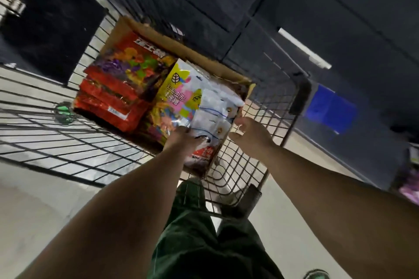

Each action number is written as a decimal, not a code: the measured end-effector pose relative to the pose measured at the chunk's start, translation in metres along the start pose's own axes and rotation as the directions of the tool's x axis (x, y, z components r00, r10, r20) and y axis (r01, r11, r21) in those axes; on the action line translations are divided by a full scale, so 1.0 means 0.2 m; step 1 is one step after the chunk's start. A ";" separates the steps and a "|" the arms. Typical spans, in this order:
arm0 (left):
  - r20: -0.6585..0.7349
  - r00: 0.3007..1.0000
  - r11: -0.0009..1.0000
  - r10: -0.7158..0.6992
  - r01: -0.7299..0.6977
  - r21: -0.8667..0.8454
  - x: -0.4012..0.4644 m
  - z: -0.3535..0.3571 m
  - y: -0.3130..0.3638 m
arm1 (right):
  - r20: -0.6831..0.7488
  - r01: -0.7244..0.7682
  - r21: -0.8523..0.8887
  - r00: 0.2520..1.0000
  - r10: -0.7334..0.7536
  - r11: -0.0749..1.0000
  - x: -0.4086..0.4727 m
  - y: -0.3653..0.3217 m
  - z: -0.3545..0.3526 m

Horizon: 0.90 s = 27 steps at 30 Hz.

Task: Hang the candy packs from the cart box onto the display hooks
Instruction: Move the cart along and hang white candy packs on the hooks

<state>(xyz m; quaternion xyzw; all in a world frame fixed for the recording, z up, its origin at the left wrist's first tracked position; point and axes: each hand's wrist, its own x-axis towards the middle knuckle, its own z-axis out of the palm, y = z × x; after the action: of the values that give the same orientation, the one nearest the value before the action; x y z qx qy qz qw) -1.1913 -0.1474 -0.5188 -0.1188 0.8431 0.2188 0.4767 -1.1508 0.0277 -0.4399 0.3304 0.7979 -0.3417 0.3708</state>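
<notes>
Now the left hand [181, 137] has its fingers pressed down on the white candy pack [210, 106] in the cardboard box [199, 54]. That pack lies right under them, its long side running away from the person. Just beside it, the right hand [247, 133] pinches the box's edge.

chinese characters on the yellow-white candy pack [181, 90], too blurred to read.
</notes>
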 end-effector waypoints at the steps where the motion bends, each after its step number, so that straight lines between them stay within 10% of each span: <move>1: 0.019 1.000 0.999 0.013 -0.014 0.030 -0.01 -0.02 -0.01 | -0.005 -0.025 0.062 1.000 0.025 0.998 0.01 0.00 0.01; 14: 0.314 0.937 0.949 0.151 -0.048 -0.313 -0.06 -0.12 -0.07 | -0.019 -0.176 0.479 0.977 0.210 0.860 0.01 0.04 0.12; 21: 0.604 0.779 0.862 0.170 0.180 -0.474 -0.05 -0.34 -0.04 | 0.101 -0.153 0.845 0.987 0.128 0.513 0.01 0.01 0.13; 27: 0.167 0.978 0.919 0.122 -0.048 -0.391 0.15 -0.26 0.02 | 0.014 -0.184 0.841 0.947 0.320 0.508 0.04 0.07 0.17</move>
<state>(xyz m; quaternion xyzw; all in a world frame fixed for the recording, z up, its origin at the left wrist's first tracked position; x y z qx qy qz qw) -1.2478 -0.1697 -0.5199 -0.1519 0.7392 0.4107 0.5117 -1.1308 0.0106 -0.4680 0.6023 0.5069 -0.5963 0.1570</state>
